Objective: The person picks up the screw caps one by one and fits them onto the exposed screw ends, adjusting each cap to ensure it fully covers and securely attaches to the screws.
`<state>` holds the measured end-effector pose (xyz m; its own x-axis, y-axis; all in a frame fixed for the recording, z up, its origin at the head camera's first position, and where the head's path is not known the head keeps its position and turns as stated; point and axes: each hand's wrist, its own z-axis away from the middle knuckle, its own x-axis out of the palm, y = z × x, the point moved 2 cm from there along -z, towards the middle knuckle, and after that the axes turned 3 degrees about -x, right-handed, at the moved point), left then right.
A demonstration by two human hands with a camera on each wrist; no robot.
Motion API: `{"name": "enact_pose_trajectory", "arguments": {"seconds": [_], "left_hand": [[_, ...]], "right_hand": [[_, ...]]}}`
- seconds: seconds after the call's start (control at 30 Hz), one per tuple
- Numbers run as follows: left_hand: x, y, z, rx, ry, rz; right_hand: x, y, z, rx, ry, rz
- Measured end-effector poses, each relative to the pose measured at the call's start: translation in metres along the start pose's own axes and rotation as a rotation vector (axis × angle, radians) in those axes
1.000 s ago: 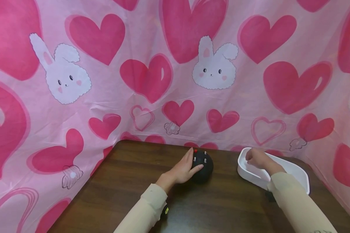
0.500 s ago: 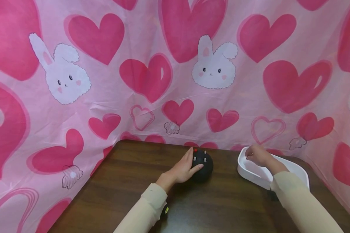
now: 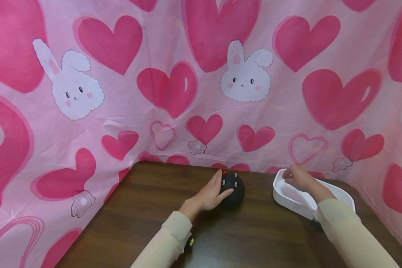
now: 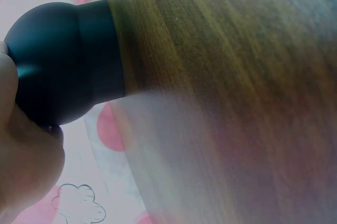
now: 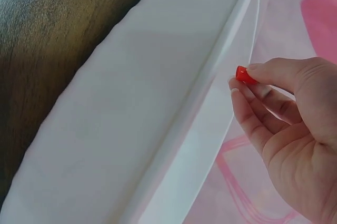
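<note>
Pinches a small red cylinder in the right hand, slightly higher above the white tray than earlier, and keeps the left hand spread against the black ball-shaped stand.

Black ball: smooth and rather matt, it looks like plastic
Pale pegs: slightly shiny, too small to tell the material
Red piece: glossy, smooth plastic
White tray: smooth plastic with soft sheen
Table: wood grain, lightly polished
Backdrop: printed cloth, finely creased
Sleeves: matt, soft-looking cloth
</note>
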<state>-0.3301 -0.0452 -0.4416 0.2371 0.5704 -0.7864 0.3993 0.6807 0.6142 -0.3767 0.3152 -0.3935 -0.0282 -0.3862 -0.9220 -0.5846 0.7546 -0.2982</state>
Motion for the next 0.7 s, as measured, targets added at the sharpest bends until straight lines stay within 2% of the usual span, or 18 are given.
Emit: {"name": "enact_pose_trajectory", "arguments": {"seconds": [0.17,0.37,0.7], "left_hand": [[-0.002,0.002,0.002,-0.003,-0.004,0.003],[-0.002,0.003,0.002,0.002,-0.001,0.008],[-0.001,0.000,0.000,0.002,-0.002,0.006]], "right_hand": [[-0.004,-0.003,0.001,0.025,0.006,-0.011],[-0.008,-0.006,0.002,0.085,0.002,-0.089],[-0.016,-0.018,-0.002,-0.002,0.060,-0.024]]}}
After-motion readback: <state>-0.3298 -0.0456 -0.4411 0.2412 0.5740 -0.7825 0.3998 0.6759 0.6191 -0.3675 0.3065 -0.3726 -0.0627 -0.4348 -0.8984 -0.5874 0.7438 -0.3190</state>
